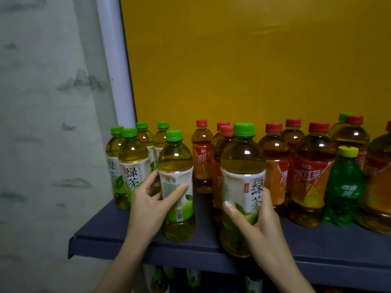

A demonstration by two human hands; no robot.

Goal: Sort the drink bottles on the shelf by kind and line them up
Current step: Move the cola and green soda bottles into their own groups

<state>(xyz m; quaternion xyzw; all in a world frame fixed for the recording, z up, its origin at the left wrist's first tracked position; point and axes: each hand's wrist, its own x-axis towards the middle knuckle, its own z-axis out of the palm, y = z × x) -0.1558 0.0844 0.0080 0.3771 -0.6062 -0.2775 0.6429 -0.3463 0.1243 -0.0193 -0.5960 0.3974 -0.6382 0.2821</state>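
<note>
Left green-tea bottle [175,157] upright on shelf [105,235], left hand [148,204] wrapped round its label. At its 3 o'clock, right green-tea bottle [243,161] at the shelf's front edge, gripped by right hand [262,220]. Green-tea cluster [133,153] at 9 o'clock; red-capped bottles [311,157] at 2 o'clock.

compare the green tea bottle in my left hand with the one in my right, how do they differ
The left-hand bottle stands beside the green-capped group; the right-hand bottle is nearer the camera, in front of red-capped bottles. The left-hand bottle shows its barcode side; the right-hand bottle shows large characters. Both have green caps and yellowish tea.
</note>
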